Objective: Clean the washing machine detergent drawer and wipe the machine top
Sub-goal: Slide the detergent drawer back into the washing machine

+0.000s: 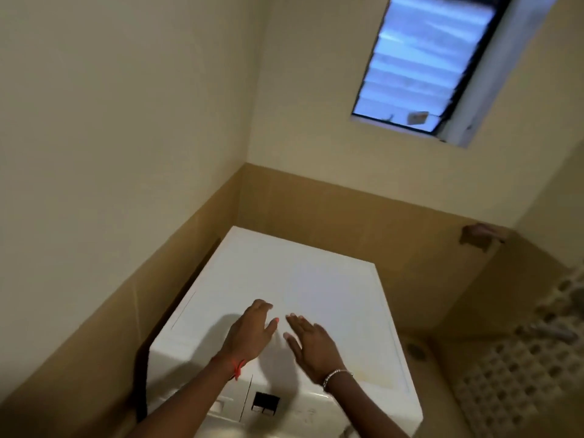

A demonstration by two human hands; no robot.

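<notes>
A white washing machine [316, 279] stands in a corner, its flat top bare and facing me. Its front panel shows a small dark display [266, 402] and, left of it, the detergent drawer front [221, 406], partly hidden by my left forearm. My left hand [251, 331] hovers over the front part of the top with fingers relaxed and holds nothing. My right hand [311, 343] is beside it, palm down, fingers straight, also empty. Whether either hand touches the top is unclear.
Beige walls close in on the left and behind the machine, with a narrow dark gap [177, 298] on its left side. A louvred window [433, 58] sits high on the back wall. A patterned lattice surface [521, 358] lies to the right.
</notes>
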